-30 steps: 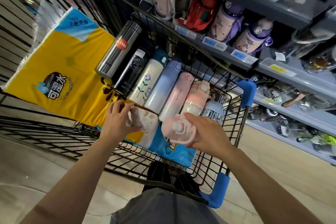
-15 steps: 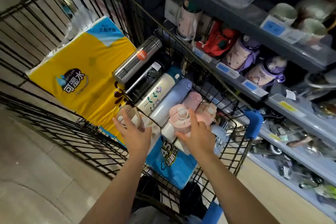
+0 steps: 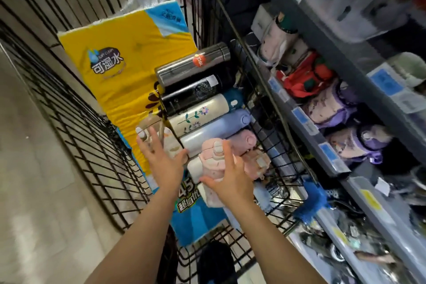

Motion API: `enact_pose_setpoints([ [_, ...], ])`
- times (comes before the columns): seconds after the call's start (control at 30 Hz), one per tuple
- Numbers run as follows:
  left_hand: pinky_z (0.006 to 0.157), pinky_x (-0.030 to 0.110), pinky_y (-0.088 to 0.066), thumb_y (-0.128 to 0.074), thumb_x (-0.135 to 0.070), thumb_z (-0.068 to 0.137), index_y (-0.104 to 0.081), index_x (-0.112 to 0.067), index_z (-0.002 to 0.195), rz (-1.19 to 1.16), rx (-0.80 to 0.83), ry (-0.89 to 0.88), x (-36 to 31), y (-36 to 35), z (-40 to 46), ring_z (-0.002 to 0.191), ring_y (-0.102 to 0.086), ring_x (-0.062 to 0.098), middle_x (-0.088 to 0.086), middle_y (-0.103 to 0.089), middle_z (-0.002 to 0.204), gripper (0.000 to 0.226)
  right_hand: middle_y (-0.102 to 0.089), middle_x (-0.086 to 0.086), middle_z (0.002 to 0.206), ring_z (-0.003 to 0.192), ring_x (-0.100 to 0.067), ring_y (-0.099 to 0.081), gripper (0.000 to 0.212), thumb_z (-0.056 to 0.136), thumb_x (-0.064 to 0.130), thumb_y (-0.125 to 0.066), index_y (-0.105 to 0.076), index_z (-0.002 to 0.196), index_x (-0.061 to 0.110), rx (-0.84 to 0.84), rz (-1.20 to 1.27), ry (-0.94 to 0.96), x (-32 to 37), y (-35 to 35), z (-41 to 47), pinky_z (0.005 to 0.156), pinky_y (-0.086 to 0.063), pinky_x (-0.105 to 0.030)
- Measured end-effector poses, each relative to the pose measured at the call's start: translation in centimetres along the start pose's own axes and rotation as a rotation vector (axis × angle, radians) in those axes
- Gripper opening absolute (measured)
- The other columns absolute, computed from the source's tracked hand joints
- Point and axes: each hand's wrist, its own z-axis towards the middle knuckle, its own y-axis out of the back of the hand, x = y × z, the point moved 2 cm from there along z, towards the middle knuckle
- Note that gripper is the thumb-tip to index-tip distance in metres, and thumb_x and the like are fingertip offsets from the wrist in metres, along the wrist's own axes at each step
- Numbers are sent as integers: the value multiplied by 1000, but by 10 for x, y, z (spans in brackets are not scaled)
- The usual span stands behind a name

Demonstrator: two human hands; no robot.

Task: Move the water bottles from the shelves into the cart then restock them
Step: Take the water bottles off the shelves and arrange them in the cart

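A shop aisle with a pale tiled floor (image 3: 41,191) runs along the left, and grey shelves (image 3: 327,152) with blue price tags stand on the right. A black wire cart (image 3: 96,145) is parked just beside the shelves. On the shelves sit a red pouch (image 3: 302,76) and purple-and-cream bottles (image 3: 332,108), blurred by motion.

On the cart floor lies a big yellow and blue pack of tissue paper (image 3: 129,67). On top of it, against the cart wall nearest the shelves, bottles lie side by side in a row: a steel flask (image 3: 184,69) with a red sticker, a black flask (image 3: 191,94), a cream bottle with flowers (image 3: 198,114), a lilac bottle (image 3: 212,131), and a pink bottle (image 3: 244,140) partly hidden behind the hands. The cart's blue handle corner (image 3: 311,200) is near the right arm.

The left hand (image 3: 163,161) rests on a clear bottle with a beige lid (image 3: 149,129), fingers fairly straight and spread over it, thumb pointing toward the lilac bottle. The right hand (image 3: 228,180) holds a pale pink bottle with a flip lid (image 3: 212,159), one finger stretched up along its cap, the thumb wrapped round its near side. Both bottles are inside the cart, at the near end of the row.
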Motion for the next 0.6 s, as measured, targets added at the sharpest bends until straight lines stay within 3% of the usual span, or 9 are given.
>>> enact_pose_setpoints([
  [0.13,111,46,-33,-82,-23,73,-13,-34,152,-126,36,36,2,5,5,146,-12,22,0,8,160,105,-36,-8,136,119,-28,-47,102,75,50,-73,-4,150,42,-48,135,-27,-4,0,-2,82,-47,-36],
  [0.2,112,47,-31,-81,-19,74,-16,-34,151,-273,73,89,-3,13,1,143,-20,23,-3,-2,159,102,-38,-4,134,119,-25,-47,100,74,47,-76,-9,148,45,-70,230,-55,-6,1,-8,85,-49,-38],
  [0.3,105,53,-40,-81,-21,70,-23,-34,147,-453,143,125,-8,32,-15,134,-33,23,-5,-18,152,98,-38,2,136,121,-19,-46,98,73,40,-79,-14,146,47,-147,349,-66,-1,6,-23,87,-48,-37],
  [0.4,107,45,-39,-82,-33,60,-29,-39,144,-441,272,-24,-12,54,-32,137,-31,17,-6,-19,152,100,-34,8,144,125,-12,-41,98,73,32,-81,-17,145,48,-268,479,-83,10,13,-47,94,-43,-34],
  [0.47,104,35,-39,-85,-21,64,-30,-47,140,-453,378,-128,-19,69,-42,136,-31,13,-3,-20,152,97,-37,8,141,124,-7,-42,96,72,30,-81,-19,143,50,-384,554,-88,15,18,-66,96,-41,-30],
  [0.6,100,46,-48,-83,-27,60,-31,-55,137,-518,541,-268,-43,84,-56,130,-43,13,-7,-37,144,96,-39,8,140,119,-3,-42,96,70,37,-80,-22,146,43,-586,624,-117,20,36,-107,97,-39,-27],
])
